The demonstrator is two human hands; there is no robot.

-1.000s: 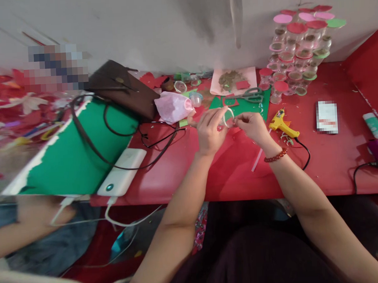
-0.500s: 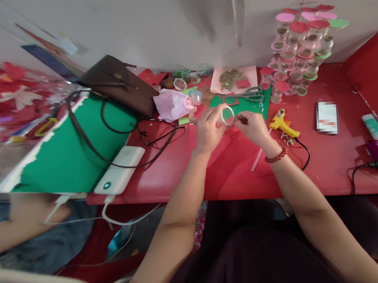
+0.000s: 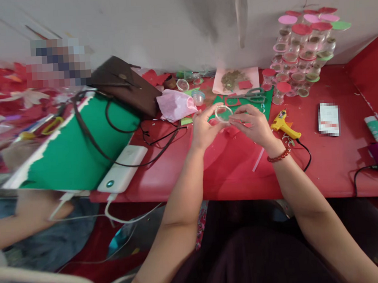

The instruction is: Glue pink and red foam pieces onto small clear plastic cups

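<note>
A small clear round cup (image 3: 224, 114) with a pale rim is held between my hands above the red table. My left hand (image 3: 204, 130) grips its left side between thumb and fingers. From the right, the fingertips of my right hand (image 3: 253, 123) touch the rim. Just behind lie a green sheet (image 3: 268, 100) and grey-handled scissors (image 3: 255, 95). A yellow glue gun (image 3: 284, 125) rests to the right of my right hand. A pink cloth bag (image 3: 176, 105) and another clear cup (image 3: 198, 98) are behind my left hand.
Stacked clear cups with coloured discs (image 3: 298, 53) stand at the back right. A brown bag (image 3: 129, 87), green board (image 3: 63, 152) and white power bank (image 3: 122, 169) are at left. A white packet (image 3: 329, 119) lies at right. Another person's arm (image 3: 31, 221) shows at lower left.
The cup has turned, so its rim lies flatter, and my right hand's fingers have moved onto it. The whole view has shifted slightly.
</note>
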